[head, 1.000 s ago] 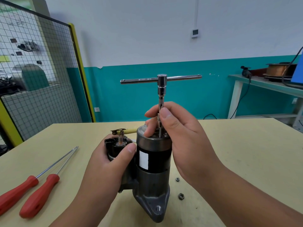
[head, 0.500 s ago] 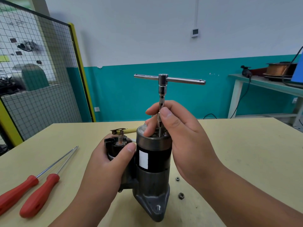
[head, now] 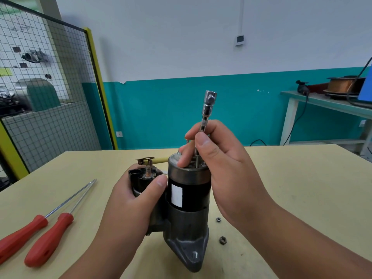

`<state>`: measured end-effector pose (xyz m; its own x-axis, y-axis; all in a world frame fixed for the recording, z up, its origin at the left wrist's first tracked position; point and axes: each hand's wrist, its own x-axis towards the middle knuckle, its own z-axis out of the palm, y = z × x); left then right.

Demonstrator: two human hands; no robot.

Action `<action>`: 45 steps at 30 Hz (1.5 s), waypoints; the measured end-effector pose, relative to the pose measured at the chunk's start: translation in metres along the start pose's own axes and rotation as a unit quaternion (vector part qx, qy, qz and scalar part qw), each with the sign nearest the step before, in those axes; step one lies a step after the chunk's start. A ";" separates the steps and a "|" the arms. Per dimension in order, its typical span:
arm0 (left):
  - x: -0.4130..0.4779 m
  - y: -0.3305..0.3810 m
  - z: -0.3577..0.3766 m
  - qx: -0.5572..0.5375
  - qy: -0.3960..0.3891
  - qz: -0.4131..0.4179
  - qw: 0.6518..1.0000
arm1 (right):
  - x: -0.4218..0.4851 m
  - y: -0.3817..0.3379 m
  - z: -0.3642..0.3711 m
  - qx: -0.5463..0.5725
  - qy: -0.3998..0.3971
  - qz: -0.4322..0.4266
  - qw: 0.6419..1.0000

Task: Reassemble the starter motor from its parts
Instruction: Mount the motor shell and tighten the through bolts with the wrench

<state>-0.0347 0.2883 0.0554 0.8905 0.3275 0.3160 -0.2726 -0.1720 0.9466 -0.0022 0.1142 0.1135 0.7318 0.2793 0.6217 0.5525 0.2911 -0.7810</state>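
Starter motor (head: 189, 198) upright, left fingers (head: 157, 186) gripping solenoid (head: 144, 178), right fingers (head: 205, 146) pinching wrench shaft (head: 204, 122)

I see the starter motor (head: 189, 200) standing upright mid-worktop (head: 302, 188). The left hand (head: 132, 200) grips its solenoid side, and the right hand (head: 225, 170) pinches the socket driver (head: 208, 105) shaft at its top end. Two nuts (head: 222, 240) lie just beside its base.
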 end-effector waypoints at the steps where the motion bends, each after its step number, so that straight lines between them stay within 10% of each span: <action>1: -0.001 0.000 0.000 -0.001 0.000 0.002 1.000 | 0.000 0.000 0.000 0.000 -0.001 0.002 1.000; 45: -0.001 0.004 0.001 0.008 0.005 -0.009 1.000 | 0.001 0.000 0.001 0.002 -0.001 0.002 1.000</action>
<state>-0.0362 0.2866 0.0586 0.8914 0.3397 0.3000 -0.2512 -0.1806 0.9509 -0.0018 0.1151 0.1138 0.7336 0.2823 0.6181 0.5474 0.2935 -0.7837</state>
